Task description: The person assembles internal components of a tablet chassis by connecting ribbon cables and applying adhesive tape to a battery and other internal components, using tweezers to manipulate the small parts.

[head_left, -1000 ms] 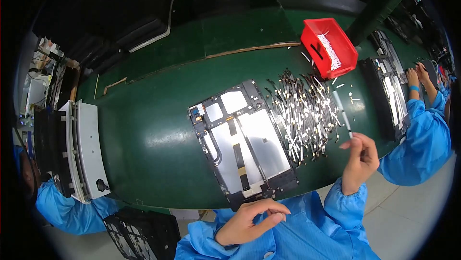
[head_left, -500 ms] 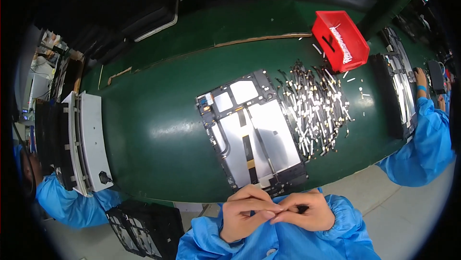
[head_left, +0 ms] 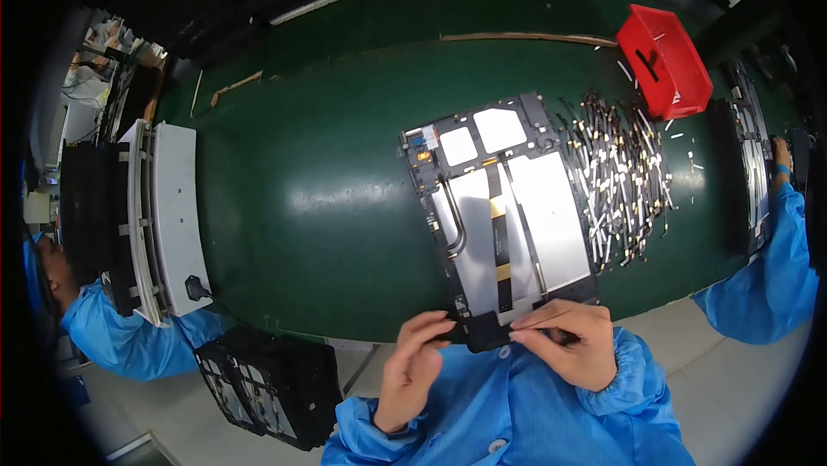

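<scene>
Pinching at the near edge of the panel (head_left: 504,216), both my hands now meet over its bottom corner. A second ago my right hand (head_left: 570,341) was out by the strips (head_left: 616,173) and my left hand (head_left: 422,363) hung low near my chest; half a second ago they were joined close to my body. Now they have come forward to the panel, so I judge that whatever I picked from the pile is being fitted at that edge.

The left hand's fingers curl around the panel's near-left corner, gripping it. The right hand is closed, fingertips pressed together on something thin at the edge; I cannot tell what it is.

The panel lies flat on the green table (head_left: 327,199), just left of the strips. I count one panel before me, one red bin (head_left: 663,61) at the far right, one loose heap of strips too many to count, and one white tray (head_left: 168,216) at the left. Two co-workers' blue sleeves show, one on each side.
</scene>
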`<state>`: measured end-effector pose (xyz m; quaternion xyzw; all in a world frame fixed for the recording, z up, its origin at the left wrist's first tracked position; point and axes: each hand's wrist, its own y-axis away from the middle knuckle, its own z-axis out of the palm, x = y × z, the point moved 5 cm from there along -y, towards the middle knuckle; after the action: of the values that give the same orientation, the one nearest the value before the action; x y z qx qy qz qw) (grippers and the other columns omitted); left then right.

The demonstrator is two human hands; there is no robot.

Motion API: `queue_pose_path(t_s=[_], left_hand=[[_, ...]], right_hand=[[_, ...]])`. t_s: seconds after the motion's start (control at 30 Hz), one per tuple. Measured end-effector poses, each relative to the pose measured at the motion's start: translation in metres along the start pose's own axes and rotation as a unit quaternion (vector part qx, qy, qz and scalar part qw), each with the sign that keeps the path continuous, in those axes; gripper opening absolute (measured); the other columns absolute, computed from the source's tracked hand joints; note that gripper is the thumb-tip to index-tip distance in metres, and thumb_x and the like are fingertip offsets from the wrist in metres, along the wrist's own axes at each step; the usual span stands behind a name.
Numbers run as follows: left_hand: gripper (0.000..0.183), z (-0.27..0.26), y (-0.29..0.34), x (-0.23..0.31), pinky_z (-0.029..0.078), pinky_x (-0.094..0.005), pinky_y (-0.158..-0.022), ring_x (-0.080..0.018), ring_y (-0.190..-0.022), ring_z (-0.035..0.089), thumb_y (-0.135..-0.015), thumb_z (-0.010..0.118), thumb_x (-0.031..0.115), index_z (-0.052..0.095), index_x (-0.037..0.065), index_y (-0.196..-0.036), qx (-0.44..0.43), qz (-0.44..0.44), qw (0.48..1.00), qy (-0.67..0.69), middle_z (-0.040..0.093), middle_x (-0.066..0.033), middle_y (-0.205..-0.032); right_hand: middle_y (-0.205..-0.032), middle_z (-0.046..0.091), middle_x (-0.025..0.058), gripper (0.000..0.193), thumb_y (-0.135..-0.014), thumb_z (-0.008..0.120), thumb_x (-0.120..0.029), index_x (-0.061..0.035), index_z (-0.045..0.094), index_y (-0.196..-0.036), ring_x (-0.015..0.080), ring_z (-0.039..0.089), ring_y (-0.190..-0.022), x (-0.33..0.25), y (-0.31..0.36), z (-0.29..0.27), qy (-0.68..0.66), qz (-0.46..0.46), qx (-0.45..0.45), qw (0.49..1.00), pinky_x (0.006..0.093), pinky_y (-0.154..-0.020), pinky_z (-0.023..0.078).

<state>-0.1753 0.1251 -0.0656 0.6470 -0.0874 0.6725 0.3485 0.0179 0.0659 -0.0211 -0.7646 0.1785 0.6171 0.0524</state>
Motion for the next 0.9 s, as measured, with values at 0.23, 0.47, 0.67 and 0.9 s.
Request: queue_pose_path(t_s=[0.23, 0.47, 0.67, 0.9], left_hand=[[0.052, 0.010, 0.007, -0.002, 0.031, -0.0327, -0.102, -0.0216, -0.128, 0.032, -0.090, 0.053, 0.012, 0.036, 0.000, -0.138, -0.075, -0.027, 0.996, 0.025, 0.027, -0.0130, -0.138], [0.041, 0.006, 0.006, -0.006, 0.023, -0.0346, -0.106, -0.0219, -0.132, 0.024, -0.093, 0.049, 0.017, 0.047, 0.000, -0.130, -0.107, -0.085, 0.972, 0.192, 0.024, -0.0105, -0.141], [0.020, 0.006, -0.001, -0.005, 0.025, -0.0350, -0.105, -0.0235, -0.131, 0.027, -0.090, 0.053, 0.009, 0.059, 0.000, -0.106, -0.042, -0.009, 0.988, 0.146, 0.031, -0.0130, -0.138], [0.024, 0.000, -0.039, 0.001, 0.041, -0.0317, -0.095, -0.0223, -0.114, 0.049, -0.078, 0.062, -0.010, 0.058, -0.002, -0.101, 0.084, 0.061, 0.989, 0.105, 0.043, -0.0135, -0.125]], right_hand=[[-0.077, 0.064, 0.0110, 0.012, -0.072, 0.071, 0.003, 0.0038, 0.067, -0.083, 0.0187, 0.061, -0.063, -0.002, -0.017, 0.018, 0.075, -0.080, 0.051, 0.993, 0.0263, -0.054, 0.048], [-0.082, 0.057, 0.0114, 0.013, -0.073, 0.071, 0.001, 0.0041, 0.064, -0.083, 0.0217, 0.061, -0.064, 0.004, -0.018, 0.023, 0.091, -0.028, 0.061, 0.994, 0.0292, -0.055, 0.049], [-0.081, 0.056, 0.0134, 0.012, -0.070, 0.069, 0.004, 0.0033, 0.064, -0.081, 0.0241, 0.059, -0.069, -0.003, -0.027, 0.031, 0.131, -0.049, -0.046, 0.989, 0.0305, -0.060, 0.048], [-0.087, 0.054, 0.0105, 0.014, -0.070, 0.068, -0.002, 0.0011, 0.060, -0.083, 0.0282, 0.060, -0.070, -0.005, -0.032, 0.033, 0.208, -0.001, -0.032, 0.978, 0.0344, -0.059, 0.051]])
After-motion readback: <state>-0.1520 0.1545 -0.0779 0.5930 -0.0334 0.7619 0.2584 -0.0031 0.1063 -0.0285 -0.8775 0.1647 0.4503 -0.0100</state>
